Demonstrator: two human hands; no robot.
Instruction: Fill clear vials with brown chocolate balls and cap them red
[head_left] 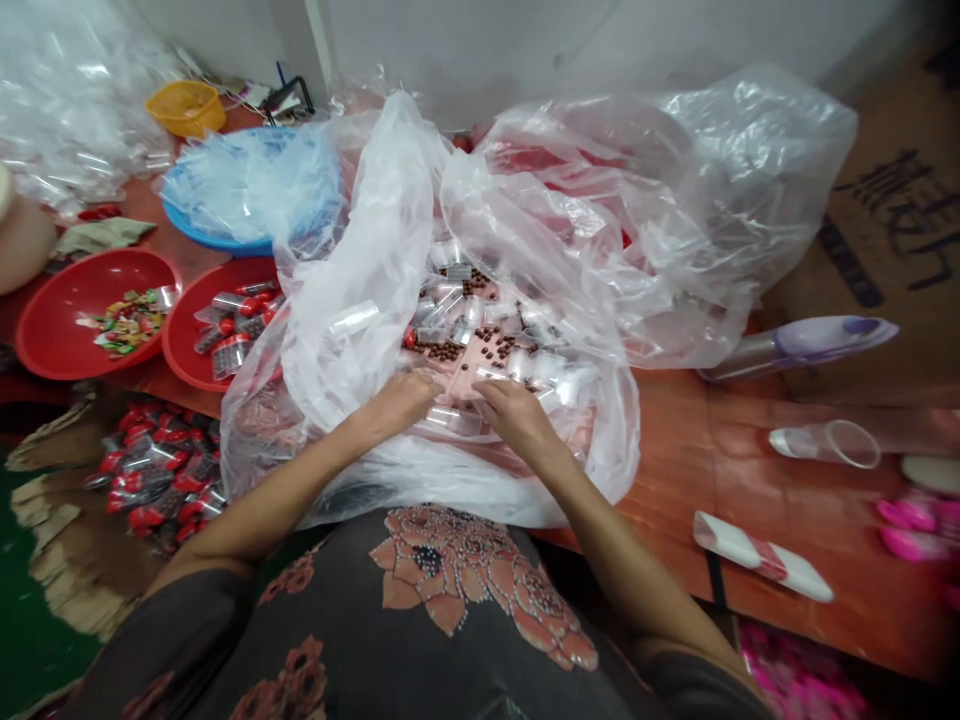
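The left hand (405, 400) and the right hand (512, 408) come in from either side, low over the mouth of a translucent plastic bag (390, 190), their fingertips turned toward each other with a gap between. The left hand's fingers are bunched and bent; the right hand's are curled, tips angled inward and forward. Whether either pinches anything is hidden by the fingers and the blur, so I cannot tell. Just on the body side of that gap lies a clear plastic tube (454, 420), its long axis running roughly crosswise, from one hand toward the other, with neither hand plainly the nearer. Beyond the fingertips, away from the body, small brown beads (444, 351) sit on a pink surface (471, 365): the denser cluster lies ahead of the left hand and nearer to it, while looser beads (495, 346) scatter ahead of the right. More clear tubes (447, 298) lie around and behind the beads at mixed angles (one small red cap (409, 338) shows at the left edge of the cluster). Farther out to the left, a red bowl (180, 352) holds red-capped tubes (231, 355).
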